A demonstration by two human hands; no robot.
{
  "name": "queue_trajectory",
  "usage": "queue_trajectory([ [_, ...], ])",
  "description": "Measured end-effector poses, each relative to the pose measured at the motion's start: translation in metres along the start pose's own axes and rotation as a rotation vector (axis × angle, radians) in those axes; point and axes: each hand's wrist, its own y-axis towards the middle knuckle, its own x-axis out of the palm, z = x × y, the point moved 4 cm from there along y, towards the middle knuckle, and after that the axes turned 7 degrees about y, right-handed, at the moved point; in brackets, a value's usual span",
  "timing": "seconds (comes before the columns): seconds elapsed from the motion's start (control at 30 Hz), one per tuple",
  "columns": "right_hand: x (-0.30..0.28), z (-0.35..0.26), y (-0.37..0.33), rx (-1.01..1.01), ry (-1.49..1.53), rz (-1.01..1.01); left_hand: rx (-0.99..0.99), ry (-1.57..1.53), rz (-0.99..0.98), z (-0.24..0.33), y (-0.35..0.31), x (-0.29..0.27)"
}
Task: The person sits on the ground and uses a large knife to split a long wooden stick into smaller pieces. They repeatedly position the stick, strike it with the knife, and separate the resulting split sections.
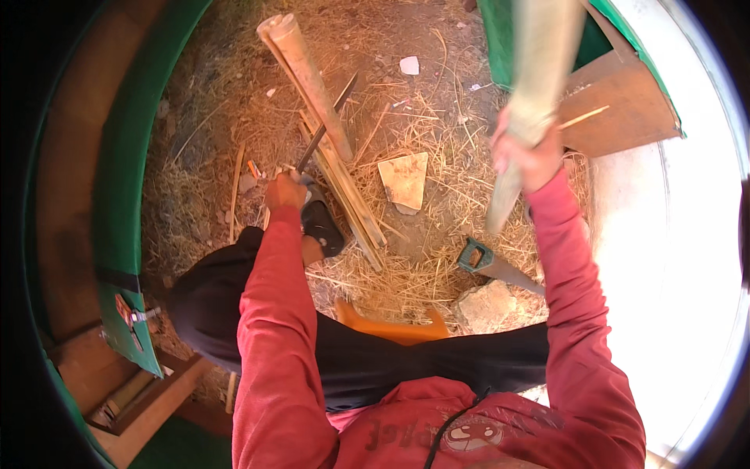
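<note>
My left hand [287, 191] is closed round the handle end of a machete-like knife [319, 139], whose dark, narrow blade points up and away to the right. The handle is mostly hidden in my fingers. That blade crosses over split bamboo strips [344, 187] and a thicker bamboo piece [308, 74] lying on the ground. Raised at the right, my right hand [531, 152] grips a long pale piece of bamboo [547, 62], smeared by motion. Its upper part reaches past the top edge, and a shorter end sticks out below my fist.
A handsaw [500, 270] with a green handle lies near a rough stone [486, 305]. A pale flat slab [404, 181] rests on the straw-strewn dirt. An orange seat [391, 324] shows beneath me. Green-covered wooden boxes [625, 105] stand at right, with a green-edged panel [117, 180] left.
</note>
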Motion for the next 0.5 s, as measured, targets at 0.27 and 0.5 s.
queue_trajectory([
  [0.27, -0.048, 0.171, -0.108, 0.298, -1.049, 0.109, 0.006, -0.129, 0.032, -0.013, -0.021, 0.006],
  [0.5, -0.030, 0.320, -0.231, 0.506, -0.797, -0.152, 0.319, -0.088, 0.407, 0.002, -0.040, 0.086],
])
